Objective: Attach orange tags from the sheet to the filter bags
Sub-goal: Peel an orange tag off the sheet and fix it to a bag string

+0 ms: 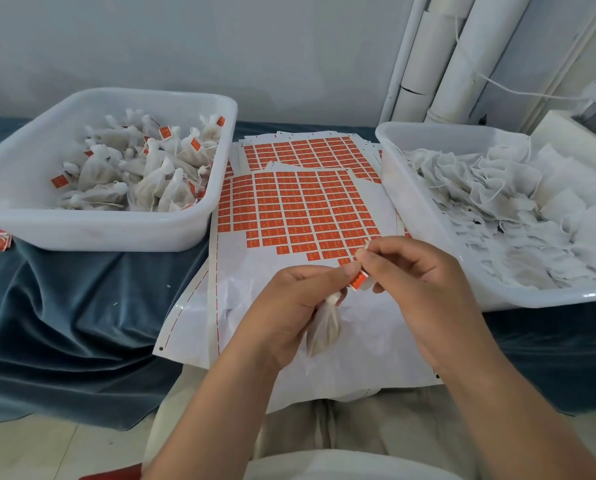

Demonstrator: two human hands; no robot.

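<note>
In the lower middle of the frame, the left hand [300, 299] has its fingers curled around the tied neck of a filter bag [324, 329], which hangs below the hand. Just right of it, the right hand [418, 278] pinches an orange tag [358, 283] between thumb and forefinger, close to the left thumb. Behind both hands, the tag sheet [289, 202] lies on the blue-draped surface [64, 306]. The left tub [99, 232] holds tagged bags; the right tub [428, 261] holds flat white ones.
</note>
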